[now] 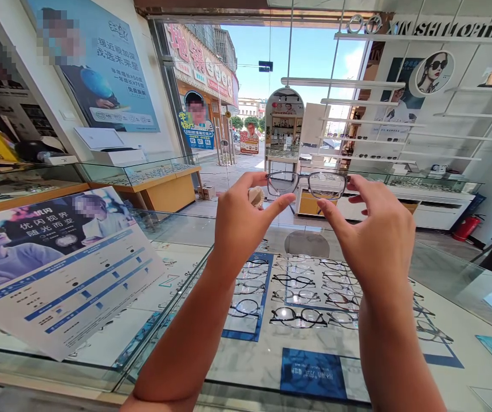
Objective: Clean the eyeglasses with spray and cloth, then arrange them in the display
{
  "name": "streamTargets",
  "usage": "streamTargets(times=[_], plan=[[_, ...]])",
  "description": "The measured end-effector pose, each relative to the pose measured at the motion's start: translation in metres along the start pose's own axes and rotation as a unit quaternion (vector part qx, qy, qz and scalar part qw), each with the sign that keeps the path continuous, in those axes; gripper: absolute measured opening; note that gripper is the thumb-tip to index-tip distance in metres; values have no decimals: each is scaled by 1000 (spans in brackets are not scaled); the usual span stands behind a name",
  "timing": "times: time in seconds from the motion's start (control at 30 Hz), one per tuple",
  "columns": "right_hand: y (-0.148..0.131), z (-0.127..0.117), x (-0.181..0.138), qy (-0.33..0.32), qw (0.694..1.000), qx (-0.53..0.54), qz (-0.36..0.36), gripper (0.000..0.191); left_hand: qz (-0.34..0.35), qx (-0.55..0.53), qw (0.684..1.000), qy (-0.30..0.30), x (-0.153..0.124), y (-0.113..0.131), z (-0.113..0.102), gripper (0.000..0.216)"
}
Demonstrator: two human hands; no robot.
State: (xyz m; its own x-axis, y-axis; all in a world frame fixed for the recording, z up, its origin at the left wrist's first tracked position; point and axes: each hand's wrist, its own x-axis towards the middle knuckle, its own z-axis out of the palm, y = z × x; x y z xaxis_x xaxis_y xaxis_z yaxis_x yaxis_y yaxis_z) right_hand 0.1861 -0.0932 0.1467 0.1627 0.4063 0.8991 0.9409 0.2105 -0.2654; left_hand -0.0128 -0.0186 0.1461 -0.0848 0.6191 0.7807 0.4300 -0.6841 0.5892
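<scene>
A pair of eyeglasses [304, 176] with a dark, thin frame and clear lenses is held up in the air before me, level and seen through to the shop. My left hand [241, 223] pinches its left end, with the thumb stretched beneath the left lens. At the other end, my right hand [378, 234] grips by the fingertips, its thumb just under the right lens. A small pale, crumpled-looking thing [256, 197] shows beside my left palm; I cannot make out what it is. Below both hands, several eyeglasses [298, 316] lie in rows inside the glass display case [246, 395].
A printed advertising board [99, 280] leans on the counter at left. Beyond stand another glass showcase [164, 191], an arched mirror [284, 123] and white hanging shelves [366, 84]. A red fire extinguisher [467, 228] is on the floor at right.
</scene>
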Motion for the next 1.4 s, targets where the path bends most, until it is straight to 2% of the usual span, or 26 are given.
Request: streamTargets(times=[0.13, 0.3, 0.5, 0.67, 0.83, 1.03, 1.27, 1.4], plan=[[1, 2, -2, 35, 999, 13, -25, 48, -25, -48, 998, -24, 2, -2, 2, 54], [-1, 7, -3, 67, 996, 32, -48, 53, -58, -122, 989, -59, 7, -12, 10, 60], [-6, 11, -4, 88, 993, 46, -65, 56, -66, -202, 976, -52, 9, -20, 24, 66], [-13, 6, -5, 42, 997, 68, -20, 57, -5, -140, 990, 30, 5, -23, 34, 61], [-11, 7, -2, 13, 990, 140, 30, 54, 56, -54, 990, 120, -1, -23, 36, 65], [-1, 15, 3, 28, 971, 225, 75, 46, 95, -22, 988, 122, -5, -18, 31, 67], [7, 21, 8, 69, 947, 300, 97, 35, 106, -19, 986, 126, -6, -16, 29, 69], [16, 25, 11, 51, 930, 345, 120, 37, 99, -11, 988, 120, -6, -15, 29, 69]])
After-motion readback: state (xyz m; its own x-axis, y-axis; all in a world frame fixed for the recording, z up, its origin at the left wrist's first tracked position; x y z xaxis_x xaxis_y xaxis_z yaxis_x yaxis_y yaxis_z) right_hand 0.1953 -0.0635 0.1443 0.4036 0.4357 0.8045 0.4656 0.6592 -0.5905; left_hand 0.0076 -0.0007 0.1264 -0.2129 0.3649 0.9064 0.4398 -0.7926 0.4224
